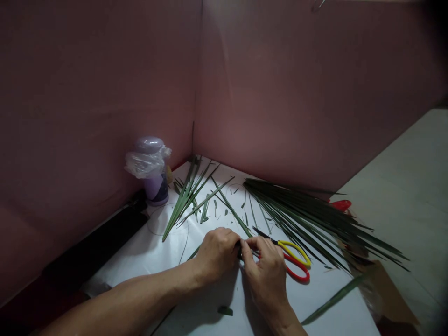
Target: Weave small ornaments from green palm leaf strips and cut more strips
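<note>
Over the white tabletop, my left hand (219, 254) and my right hand (268, 270) meet, both closed in a pinch. Between their fingertips is a small dark piece (240, 248) that looks like a folded leaf strip; the fingers hide most of it. A green strip shows behind my left wrist. Scissors with one yellow and one red handle loop (297, 270) lie just beyond my right hand, partly covered by it. A long leaf strip (332, 299) reaches from near my right wrist past the table's right edge. A short cut leaf piece (226, 310) lies below the hands.
A bunch of long dark green leaves (308, 214) fans over the right edge. Smaller leaves (187, 198) and scattered clippings lie at the back. A purple bottle (154, 186) wrapped in clear plastic stands at left. Pink walls (280, 93) close off the corner.
</note>
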Available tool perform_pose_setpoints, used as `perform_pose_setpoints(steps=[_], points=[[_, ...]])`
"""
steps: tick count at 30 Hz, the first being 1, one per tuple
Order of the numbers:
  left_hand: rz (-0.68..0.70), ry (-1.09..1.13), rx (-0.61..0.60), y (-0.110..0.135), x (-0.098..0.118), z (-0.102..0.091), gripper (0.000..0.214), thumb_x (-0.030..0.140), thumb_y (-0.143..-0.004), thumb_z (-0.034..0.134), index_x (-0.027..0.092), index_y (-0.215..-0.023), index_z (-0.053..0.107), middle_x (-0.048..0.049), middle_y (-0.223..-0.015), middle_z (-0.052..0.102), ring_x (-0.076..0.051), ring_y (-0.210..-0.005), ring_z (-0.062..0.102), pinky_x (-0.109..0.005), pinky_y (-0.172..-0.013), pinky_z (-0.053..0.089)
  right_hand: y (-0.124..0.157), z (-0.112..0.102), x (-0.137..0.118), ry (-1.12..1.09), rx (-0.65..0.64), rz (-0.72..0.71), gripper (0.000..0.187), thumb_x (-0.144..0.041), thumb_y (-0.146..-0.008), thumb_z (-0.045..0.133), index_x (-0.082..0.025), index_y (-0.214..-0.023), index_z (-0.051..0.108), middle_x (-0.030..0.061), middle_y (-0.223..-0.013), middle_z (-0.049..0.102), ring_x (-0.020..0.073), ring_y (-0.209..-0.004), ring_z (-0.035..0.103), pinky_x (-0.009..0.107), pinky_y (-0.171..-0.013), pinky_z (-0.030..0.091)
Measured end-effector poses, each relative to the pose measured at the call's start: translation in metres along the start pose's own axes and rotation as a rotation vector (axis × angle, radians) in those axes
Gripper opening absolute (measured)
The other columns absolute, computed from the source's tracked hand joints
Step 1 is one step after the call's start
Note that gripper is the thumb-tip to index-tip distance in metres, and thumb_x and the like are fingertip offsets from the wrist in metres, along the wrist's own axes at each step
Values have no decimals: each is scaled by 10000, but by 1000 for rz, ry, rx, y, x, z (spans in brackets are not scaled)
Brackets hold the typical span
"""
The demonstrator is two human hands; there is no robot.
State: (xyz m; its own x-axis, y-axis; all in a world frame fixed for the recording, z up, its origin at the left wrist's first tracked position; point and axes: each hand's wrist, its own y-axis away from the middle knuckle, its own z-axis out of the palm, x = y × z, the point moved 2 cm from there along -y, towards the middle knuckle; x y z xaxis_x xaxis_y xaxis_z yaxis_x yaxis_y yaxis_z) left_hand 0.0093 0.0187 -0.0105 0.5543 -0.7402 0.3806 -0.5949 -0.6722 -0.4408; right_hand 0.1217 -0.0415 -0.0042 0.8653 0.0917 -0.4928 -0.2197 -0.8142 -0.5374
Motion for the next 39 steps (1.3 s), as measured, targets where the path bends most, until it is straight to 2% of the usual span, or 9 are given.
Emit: perform_pose_setpoints(steps=[8,17,27,31,34,39], points=[[-16,-46,-24,-2,2,-2,139,99,-731,496,139,-634,586,-40,-619,584,-146,-606,519,-256,-572,355,1,0,2,-46,-6,55,165,-304,-817,546,-211,-683,527,11,-693,583,194,-697,499,340,-706,325],[-29,-30,-29,-1,1,0,139,105,-723,483,148,-631,578,-29,-610,577,-142,-600,513,-252,-570,349,1,1,0,81,16,-84,168,-259,-842,495,-202,-685,509,24,-680,571,198,-687,497,360,-716,319],[-58,107,-86,-1,2,-5,129,107,-706,479,140,-688,603,-48,-680,613,-156,-669,536,-254,-624,381,-1,1,0,83,11,-94,186,-254,-858,448,-207,-680,468,25,-686,548,195,-686,484,353,-706,329],[-107,202,-82,-2,1,-7,143,113,-692,482,141,-694,623,-53,-687,625,-158,-671,545,-258,-636,392,-1,2,0,95,8,-109,183,-249,-860,446,-204,-684,469,29,-689,549,197,-687,480,362,-712,330],[-176,359,-88,-2,1,-7,179,120,-682,481,148,-729,651,-41,-700,639,-149,-673,552,-251,-642,404,-3,0,0,81,32,-121,165,-255,-861,448,-200,-713,494,36,-708,559,201,-706,486,364,-706,338],[-384,726,-142,-5,-5,-2,175,173,-648,537,125,-751,670,-6,-632,616,-125,-612,540,-217,-554,403,-7,-8,-3,30,175,-139,120,-236,-856,444,-188,-884,551,81,-898,584,232,-886,494,403,-787,363]])
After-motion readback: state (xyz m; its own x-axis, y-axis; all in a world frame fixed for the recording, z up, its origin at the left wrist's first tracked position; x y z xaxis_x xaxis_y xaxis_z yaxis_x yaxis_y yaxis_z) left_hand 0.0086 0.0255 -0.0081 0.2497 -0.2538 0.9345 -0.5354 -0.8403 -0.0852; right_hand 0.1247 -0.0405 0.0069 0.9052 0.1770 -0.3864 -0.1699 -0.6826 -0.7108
